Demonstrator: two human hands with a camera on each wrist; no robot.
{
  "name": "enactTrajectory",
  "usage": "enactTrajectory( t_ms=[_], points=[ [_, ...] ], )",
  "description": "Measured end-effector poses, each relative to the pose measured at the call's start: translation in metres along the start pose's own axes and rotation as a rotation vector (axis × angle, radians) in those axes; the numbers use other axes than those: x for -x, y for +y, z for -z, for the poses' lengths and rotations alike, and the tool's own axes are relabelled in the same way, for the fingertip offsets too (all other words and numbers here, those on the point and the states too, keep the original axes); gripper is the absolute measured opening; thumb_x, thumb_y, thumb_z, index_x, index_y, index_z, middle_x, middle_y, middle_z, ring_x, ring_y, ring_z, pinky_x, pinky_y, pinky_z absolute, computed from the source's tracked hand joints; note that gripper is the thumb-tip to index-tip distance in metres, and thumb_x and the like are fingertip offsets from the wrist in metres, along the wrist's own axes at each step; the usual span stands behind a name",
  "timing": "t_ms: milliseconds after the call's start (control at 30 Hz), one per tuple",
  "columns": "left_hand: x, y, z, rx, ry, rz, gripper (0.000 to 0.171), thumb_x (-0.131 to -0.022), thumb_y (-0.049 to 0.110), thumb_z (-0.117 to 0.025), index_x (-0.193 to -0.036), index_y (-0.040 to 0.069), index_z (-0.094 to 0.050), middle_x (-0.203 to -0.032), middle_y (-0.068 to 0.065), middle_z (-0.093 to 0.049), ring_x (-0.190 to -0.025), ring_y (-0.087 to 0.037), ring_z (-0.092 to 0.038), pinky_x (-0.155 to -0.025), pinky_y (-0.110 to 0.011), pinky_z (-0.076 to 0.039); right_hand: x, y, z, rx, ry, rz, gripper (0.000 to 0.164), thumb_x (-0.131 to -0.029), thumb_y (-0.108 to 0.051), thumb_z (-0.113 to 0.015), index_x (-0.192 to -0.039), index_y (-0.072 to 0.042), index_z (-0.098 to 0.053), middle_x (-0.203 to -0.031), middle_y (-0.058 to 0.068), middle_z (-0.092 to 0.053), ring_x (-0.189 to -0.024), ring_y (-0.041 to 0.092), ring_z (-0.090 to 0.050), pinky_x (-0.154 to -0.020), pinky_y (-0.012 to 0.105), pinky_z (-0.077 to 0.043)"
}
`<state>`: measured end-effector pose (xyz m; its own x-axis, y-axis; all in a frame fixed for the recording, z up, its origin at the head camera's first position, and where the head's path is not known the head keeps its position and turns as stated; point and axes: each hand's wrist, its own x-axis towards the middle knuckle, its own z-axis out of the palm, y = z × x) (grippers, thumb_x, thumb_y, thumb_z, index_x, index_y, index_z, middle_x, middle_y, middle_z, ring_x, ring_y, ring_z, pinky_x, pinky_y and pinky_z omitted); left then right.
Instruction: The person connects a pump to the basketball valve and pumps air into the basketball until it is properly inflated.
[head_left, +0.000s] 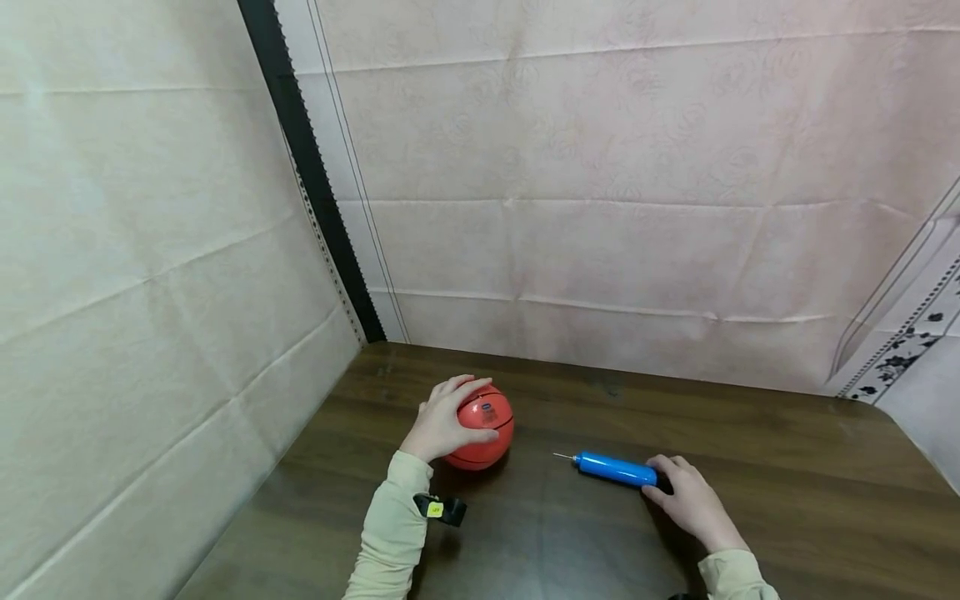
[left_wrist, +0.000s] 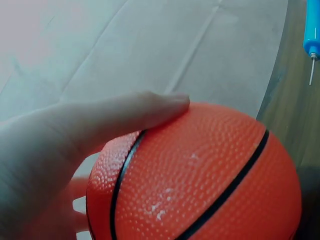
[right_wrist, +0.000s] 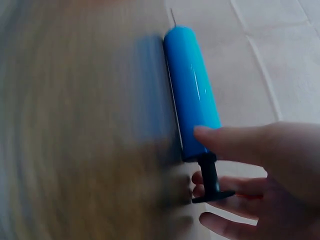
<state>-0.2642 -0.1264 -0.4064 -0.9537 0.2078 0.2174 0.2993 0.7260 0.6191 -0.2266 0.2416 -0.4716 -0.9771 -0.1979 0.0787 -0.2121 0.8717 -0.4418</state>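
Observation:
A small orange-red basketball (head_left: 489, 414) with black lines rests on the table. My left hand (head_left: 441, 427) holds it from the left, the thumb at the near side and the fingers over the far top. In the left wrist view the thumb (left_wrist: 135, 111) lies on the ball's pebbled surface. To the right lies a blue ball pump (head_left: 613, 469), its thin needle (head_left: 564, 456) pointing toward the ball. My right hand (head_left: 696, 507) grips the pump's rear end. The right wrist view shows the thumb on the blue barrel and fingers behind the black T-handle (right_wrist: 211, 180).
The dark brown wooden table (head_left: 540, 542) has a glossy surface. Pale cloth walls stand at the left (head_left: 150, 333) and along the back (head_left: 600, 167). A black strip (head_left: 315, 175) runs down the corner between them. A dark device (head_left: 442, 508) is strapped to the left wrist.

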Motion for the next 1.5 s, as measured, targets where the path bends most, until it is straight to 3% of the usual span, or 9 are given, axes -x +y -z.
enactTrajectory(
  t_ms=[467,567,667,767,900,1133,1333,1400,1500],
  points=[
    [0.001,0.021,0.000,0.014,0.061,-0.076,0.074,-0.075,0.017,-0.081,-0.141,0.027,-0.049,-0.152,-0.009,-0.038,-0.144,-0.039,-0.022,-0.108,-0.070,-0.014,0.004,-0.003,0.007,-0.040,-0.017,-0.008,0.038,-0.089,-0.021,-0.068,-0.121,-0.002,-0.059,-0.123,0.025,-0.057,-0.112,0.045,-0.055,-0.089,0.061,-0.045],
    [0.000,0.041,-0.016,0.024,0.081,-0.179,0.070,-0.079,0.020,-0.078,-0.142,0.023,-0.048,-0.150,-0.013,-0.040,-0.142,-0.040,-0.026,-0.109,-0.068,-0.018,0.006,-0.014,0.012,-0.068,0.042,0.014,0.037,-0.091,-0.018,-0.066,-0.122,0.000,-0.058,-0.126,0.025,-0.055,-0.115,0.045,-0.054,-0.091,0.060,-0.045],
    [-0.004,0.062,-0.041,0.045,-0.016,-0.275,0.066,-0.087,0.031,-0.071,-0.146,0.023,-0.042,-0.152,-0.013,-0.037,-0.144,-0.039,-0.025,-0.112,-0.065,-0.018,0.005,-0.031,0.013,-0.111,0.110,0.039,0.040,-0.092,-0.016,-0.064,-0.127,0.001,-0.055,-0.131,0.026,-0.053,-0.120,0.046,-0.051,-0.094,0.061,-0.044],
    [-0.009,0.072,-0.065,0.030,-0.110,-0.293,0.065,-0.093,0.040,-0.062,-0.150,0.023,-0.036,-0.155,-0.012,-0.033,-0.147,-0.037,-0.022,-0.114,-0.063,-0.016,0.001,-0.044,0.011,-0.124,0.155,0.045,0.044,-0.094,-0.016,-0.062,-0.133,0.001,-0.052,-0.137,0.027,-0.049,-0.124,0.048,-0.048,-0.096,0.064,-0.041],
    [-0.008,0.069,-0.080,-0.088,-0.080,-0.300,0.063,-0.096,0.047,-0.055,-0.150,0.021,-0.036,-0.154,-0.009,-0.038,-0.146,-0.032,-0.027,-0.117,-0.057,-0.019,-0.001,-0.050,0.004,-0.101,0.191,0.033,0.048,-0.093,-0.015,-0.063,-0.136,0.001,-0.049,-0.139,0.028,-0.047,-0.126,0.050,-0.046,-0.097,0.066,-0.039],
    [-0.001,0.066,-0.055,-0.207,0.092,-0.389,0.053,-0.099,0.047,-0.048,-0.146,0.022,-0.044,-0.149,-0.003,-0.047,-0.144,-0.025,-0.035,-0.119,-0.050,-0.022,0.000,-0.041,0.004,-0.110,0.189,0.021,0.047,-0.094,-0.014,-0.060,-0.137,0.002,-0.048,-0.140,0.029,-0.047,-0.127,0.050,-0.045,-0.098,0.066,-0.039],
    [0.000,0.067,-0.045,-0.271,0.123,-0.416,0.051,-0.101,0.047,-0.042,-0.146,0.022,-0.045,-0.148,-0.004,-0.048,-0.143,-0.027,-0.036,-0.116,-0.056,-0.022,0.001,-0.037,0.007,-0.112,0.158,0.014,0.048,-0.094,-0.015,-0.061,-0.138,0.002,-0.048,-0.140,0.028,-0.046,-0.127,0.050,-0.045,-0.098,0.065,-0.040],
    [0.005,0.068,-0.029,-0.295,0.179,-0.378,0.052,-0.099,0.048,-0.046,-0.145,0.023,-0.045,-0.147,-0.006,-0.048,-0.142,-0.029,-0.037,-0.115,-0.059,-0.020,0.003,-0.036,0.008,-0.121,0.139,0.003,0.048,-0.095,-0.015,-0.061,-0.138,0.001,-0.047,-0.141,0.028,-0.046,-0.127,0.049,-0.045,-0.098,0.064,-0.041],
    [0.011,0.059,-0.003,-0.360,0.207,-0.174,0.054,-0.095,0.047,-0.053,-0.143,0.022,-0.048,-0.145,-0.012,-0.049,-0.141,-0.037,-0.034,-0.113,-0.064,-0.017,0.004,-0.034,0.012,-0.135,0.135,-0.006,0.048,-0.095,-0.016,-0.060,-0.139,0.000,-0.047,-0.141,0.027,-0.046,-0.128,0.049,-0.045,-0.098,0.064,-0.041]
  ],
)
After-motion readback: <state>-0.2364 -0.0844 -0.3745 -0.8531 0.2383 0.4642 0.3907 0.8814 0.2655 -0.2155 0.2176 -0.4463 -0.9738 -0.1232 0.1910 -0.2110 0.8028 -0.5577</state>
